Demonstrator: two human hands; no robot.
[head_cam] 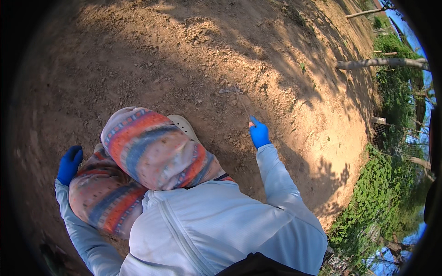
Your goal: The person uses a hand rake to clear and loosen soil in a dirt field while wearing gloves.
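Note:
My right hand point(259, 133), in a blue glove, grips the lower end of a thin stick-like handle point(243, 105). A narrow, flat grey head point(229, 90) crosses its far end at the bare soil, like that of a small hoe or pick. One fingertip of this glove shows a pinkish patch. At the left, my left hand point(70, 165) is also gloved in blue and lies beside my knee in patterned trousers point(152, 148). Its fingers are partly out of sight and dark, and nothing is visible in it.
Dry, crumbly soil point(193, 69) with small clods and stones surrounds me, crossed by tree shadows. A beige perforated clog point(183, 125) shows beyond my knee. To the right stand a slender trunk point(380, 63), a leafy vine point(366, 186) and wire mesh point(380, 132).

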